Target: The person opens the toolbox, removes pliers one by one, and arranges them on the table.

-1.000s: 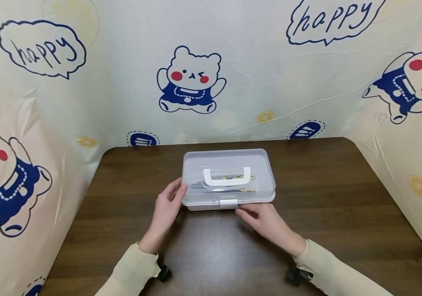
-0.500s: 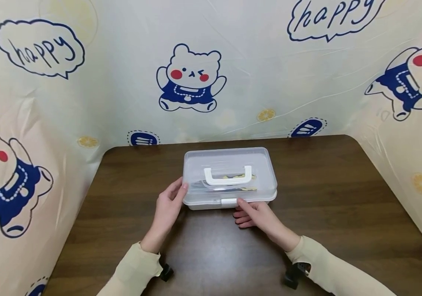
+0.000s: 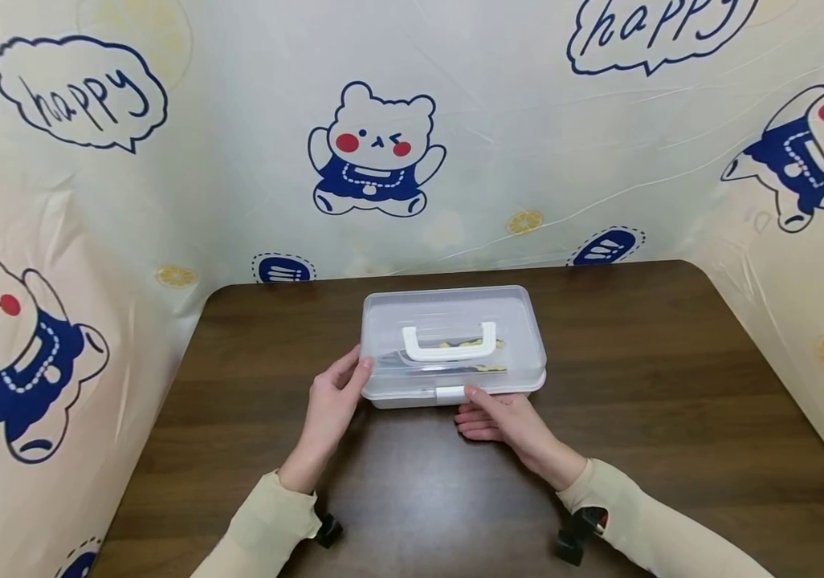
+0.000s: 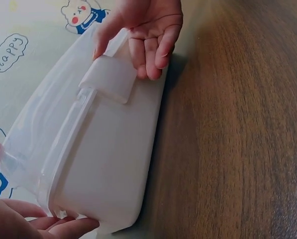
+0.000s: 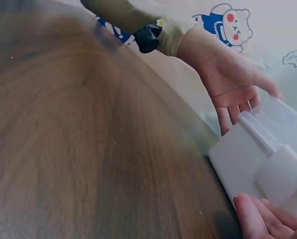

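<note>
A plastic storage box (image 3: 448, 305) with a see-through lid and a white carry handle (image 3: 450, 354) lies flat on the table. Long items with yellow-and-dark ends show dimly through the lid. My left hand (image 3: 332, 401) holds the box's left end, its thumb at the lid's front corner and its fingers along the side. At the front, the thumb of my right hand (image 3: 516, 425) presses on the white latch (image 4: 108, 77). The other fingers of that hand extend below and beside the latch, fairly straight. The lid sits down on the base.
The dark wooden table (image 3: 672, 401) extends around the box. A printed cloth (image 3: 484, 120) with cartoon bears rises behind the table and along both sides. A small black device (image 3: 578, 534) sits at the right sleeve's cuff.
My right hand has turned palm inward and shifted its thumb up onto the latch; its other fingers came down in front. My left hand stays at the box's left end.
</note>
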